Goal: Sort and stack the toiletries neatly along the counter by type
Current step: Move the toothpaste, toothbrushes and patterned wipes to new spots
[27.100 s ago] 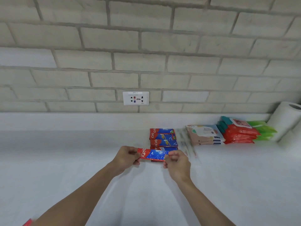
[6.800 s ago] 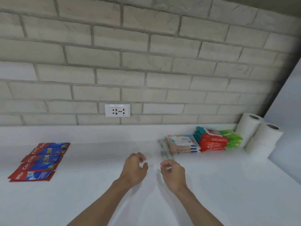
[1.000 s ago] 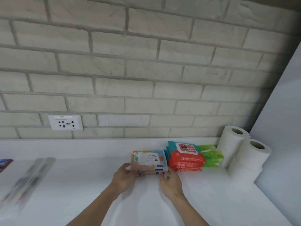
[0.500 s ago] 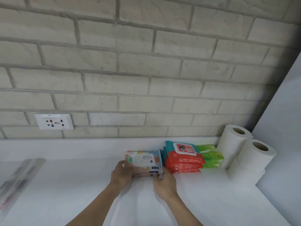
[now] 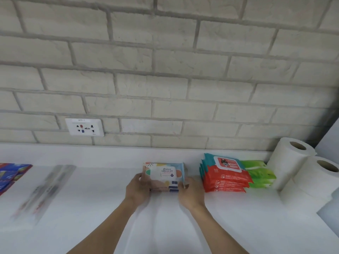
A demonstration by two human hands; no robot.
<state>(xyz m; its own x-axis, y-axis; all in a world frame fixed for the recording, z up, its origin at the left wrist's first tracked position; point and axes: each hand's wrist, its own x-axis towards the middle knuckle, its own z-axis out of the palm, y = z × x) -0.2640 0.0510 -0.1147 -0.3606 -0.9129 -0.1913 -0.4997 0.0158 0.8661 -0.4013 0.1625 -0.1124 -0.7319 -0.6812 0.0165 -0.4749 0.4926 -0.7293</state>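
Between your two hands, about midway along the counter (image 5: 238,226), the stack of pastel wipe packs (image 5: 165,176) is sitting with its long axis running left to right, parallel to the brick wall (image 5: 165,79). Your left hand (image 5: 137,186) is curling its fingers round the left end, and your right hand (image 5: 190,193) is gripping the near right corner, so both hands are closing on the same stack and neither is nearer than the other. Whether the stack is resting on the counter or being raised just off it, you cannot tell from here. Just to the right, apart by a narrow strip of bare counter, the red wipe packs (image 5: 225,180) are lying stacked, with the green wipe packs (image 5: 258,175) touching them farther right and the paper rolls (image 5: 293,162) standing in the corner. That red stack is likely limiting any slide to the right. To the left, well apart, the clear toothbrush packs (image 5: 45,189) are lying at a slant, and the toothpaste sachets (image 5: 9,176) are showing at the left edge. Nothing is standing between the stack and those.
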